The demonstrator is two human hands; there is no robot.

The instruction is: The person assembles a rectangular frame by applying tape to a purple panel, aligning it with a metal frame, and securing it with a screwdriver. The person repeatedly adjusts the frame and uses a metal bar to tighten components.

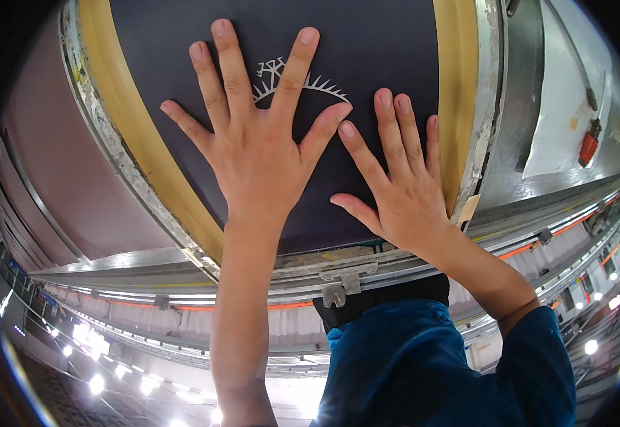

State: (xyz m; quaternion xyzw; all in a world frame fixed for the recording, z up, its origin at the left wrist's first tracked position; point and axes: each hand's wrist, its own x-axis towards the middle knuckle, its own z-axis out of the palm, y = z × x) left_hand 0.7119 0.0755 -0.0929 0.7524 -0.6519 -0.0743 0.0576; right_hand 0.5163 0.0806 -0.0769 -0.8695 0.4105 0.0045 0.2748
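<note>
A screen printing frame (479, 107) with worn metal sides lies in front of me, its dark mesh (367, 43) bordered by yellow-brown bands. My left hand (260, 146) lies on the mesh with fingers spread. Its palm and fingers cover part of a pale design (328, 87) with spiky rays along an arc. To its right, my right hand (406, 185) also rests on the mesh, fingers stretched out and palm down. The left thumb tip and the right index fingertip nearly meet. Neither hand holds anything.
A metal clamp bracket (340, 286) sits on the rail at the frame's near edge. On the right, a red-handled tool (590, 142) lies on a white sheet (548, 128). A brownish flat panel (68, 142) extends to the left.
</note>
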